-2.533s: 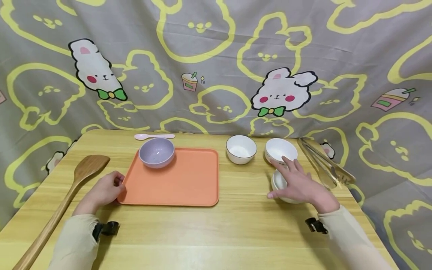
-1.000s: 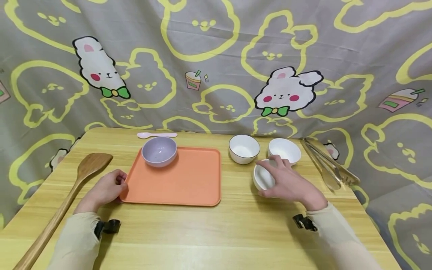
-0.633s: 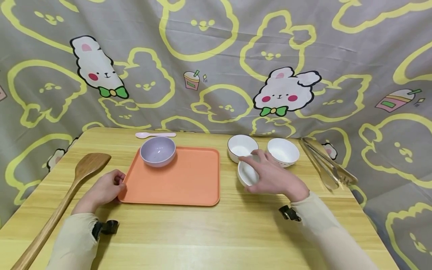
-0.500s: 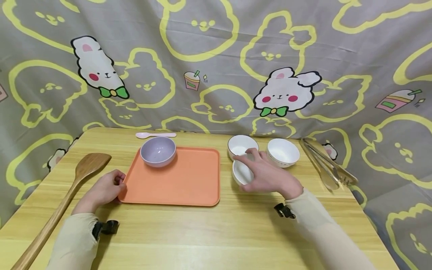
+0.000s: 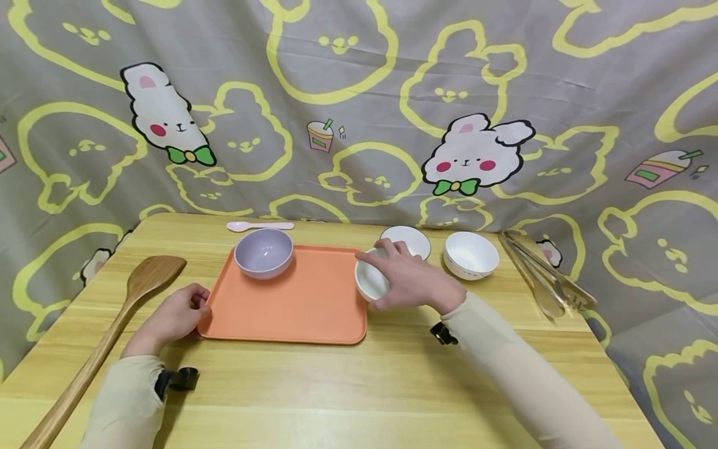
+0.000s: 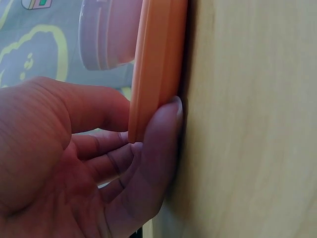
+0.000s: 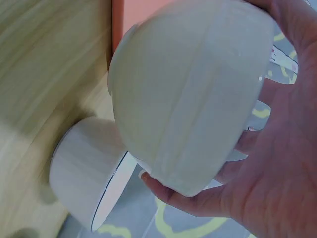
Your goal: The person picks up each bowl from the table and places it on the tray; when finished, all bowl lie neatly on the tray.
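Note:
My left hand (image 5: 178,310) pinches the front left corner of an orange tray (image 5: 314,305); in the left wrist view the thumb lies under the tray's edge (image 6: 158,59) and the index finger rests against its rim. A light purple bowl (image 5: 263,254) stands on the tray's back left part. My right hand (image 5: 412,279) holds a white bowl (image 5: 368,280) by its rim, tilted and raised by the tray's right edge. The right wrist view shows this bowl's rounded outside (image 7: 188,94), with fingers and thumb spread around its rim.
A dark-rimmed white bowl (image 5: 408,237) stands just behind my right hand, and a patterned white bowl (image 5: 471,257) to its right. Metal tongs (image 5: 546,274) lie at the right edge. A pink spoon (image 5: 260,226) lies behind the tray, a wooden spatula (image 5: 148,277) at left.
My right hand has taken hold of the white bowl at the right, lifted it and carried it left to the tray's right edge. The left hand and tray have stayed put.

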`<action>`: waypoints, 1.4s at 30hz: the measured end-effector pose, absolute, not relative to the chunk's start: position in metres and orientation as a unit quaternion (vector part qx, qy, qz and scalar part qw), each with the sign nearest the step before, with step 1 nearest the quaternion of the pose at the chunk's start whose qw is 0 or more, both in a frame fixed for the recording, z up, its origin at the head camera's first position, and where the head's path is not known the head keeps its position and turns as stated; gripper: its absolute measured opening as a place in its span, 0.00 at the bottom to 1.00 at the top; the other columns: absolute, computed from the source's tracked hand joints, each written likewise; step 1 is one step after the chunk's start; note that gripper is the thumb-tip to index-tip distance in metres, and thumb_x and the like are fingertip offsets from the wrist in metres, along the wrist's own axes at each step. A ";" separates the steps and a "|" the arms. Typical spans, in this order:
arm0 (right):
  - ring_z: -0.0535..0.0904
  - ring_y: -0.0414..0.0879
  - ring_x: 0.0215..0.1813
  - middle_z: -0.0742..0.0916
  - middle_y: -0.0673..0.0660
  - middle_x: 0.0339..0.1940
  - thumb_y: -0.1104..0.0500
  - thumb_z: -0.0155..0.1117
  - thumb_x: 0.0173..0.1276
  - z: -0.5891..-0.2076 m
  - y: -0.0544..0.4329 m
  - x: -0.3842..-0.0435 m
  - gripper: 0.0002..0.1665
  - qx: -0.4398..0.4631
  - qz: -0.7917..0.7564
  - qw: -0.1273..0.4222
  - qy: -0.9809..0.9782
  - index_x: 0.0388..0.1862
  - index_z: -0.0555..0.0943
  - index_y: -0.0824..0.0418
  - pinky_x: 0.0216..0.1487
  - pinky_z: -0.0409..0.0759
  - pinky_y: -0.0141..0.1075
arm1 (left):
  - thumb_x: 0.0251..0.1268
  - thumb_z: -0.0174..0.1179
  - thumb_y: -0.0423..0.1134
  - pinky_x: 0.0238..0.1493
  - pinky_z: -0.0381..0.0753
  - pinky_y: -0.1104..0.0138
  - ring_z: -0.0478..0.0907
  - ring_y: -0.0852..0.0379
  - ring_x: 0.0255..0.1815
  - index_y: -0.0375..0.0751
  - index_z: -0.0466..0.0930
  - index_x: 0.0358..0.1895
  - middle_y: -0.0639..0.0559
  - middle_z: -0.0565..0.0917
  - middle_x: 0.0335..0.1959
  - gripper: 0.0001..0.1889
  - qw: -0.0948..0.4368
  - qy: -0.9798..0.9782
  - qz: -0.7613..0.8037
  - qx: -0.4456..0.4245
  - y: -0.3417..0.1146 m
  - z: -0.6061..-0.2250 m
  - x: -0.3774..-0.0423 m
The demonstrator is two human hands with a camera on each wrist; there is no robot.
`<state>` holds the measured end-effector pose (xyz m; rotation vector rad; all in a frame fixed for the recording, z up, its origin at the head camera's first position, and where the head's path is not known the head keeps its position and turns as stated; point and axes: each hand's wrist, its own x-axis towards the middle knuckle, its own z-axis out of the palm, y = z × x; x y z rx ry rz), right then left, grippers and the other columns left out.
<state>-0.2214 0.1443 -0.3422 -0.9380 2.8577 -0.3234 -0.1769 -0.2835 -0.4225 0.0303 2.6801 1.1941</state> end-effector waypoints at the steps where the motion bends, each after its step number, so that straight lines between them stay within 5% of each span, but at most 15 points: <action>1: 0.63 0.57 0.62 0.65 0.58 0.69 0.39 0.74 0.49 -0.343 0.141 -0.223 0.51 -0.313 -0.106 0.060 0.942 0.73 0.66 0.41 0.44 0.77 0.49 | 0.64 0.51 0.26 0.23 0.84 0.60 0.76 0.51 0.26 0.22 0.67 0.50 0.39 0.72 0.35 0.13 0.104 0.908 0.405 0.009 -0.284 -0.423 -0.177; 25: 0.61 0.55 0.63 0.62 0.57 0.69 0.40 0.73 0.50 -0.356 0.075 -0.271 0.52 -0.311 -0.104 0.106 0.939 0.75 0.64 0.39 0.46 0.77 0.47 | 0.64 0.52 0.25 0.22 0.84 0.60 0.76 0.51 0.27 0.22 0.67 0.49 0.40 0.73 0.35 0.13 0.097 0.909 0.404 0.014 -0.288 -0.426 -0.178; 42: 0.57 0.58 0.67 0.61 0.59 0.71 0.42 0.76 0.50 -0.371 0.065 -0.291 0.54 -0.282 -0.118 0.123 0.944 0.76 0.63 0.43 0.54 0.73 0.56 | 0.64 0.52 0.25 0.22 0.83 0.60 0.75 0.51 0.26 0.22 0.67 0.49 0.40 0.72 0.35 0.13 0.099 0.913 0.396 0.017 -0.286 -0.426 -0.178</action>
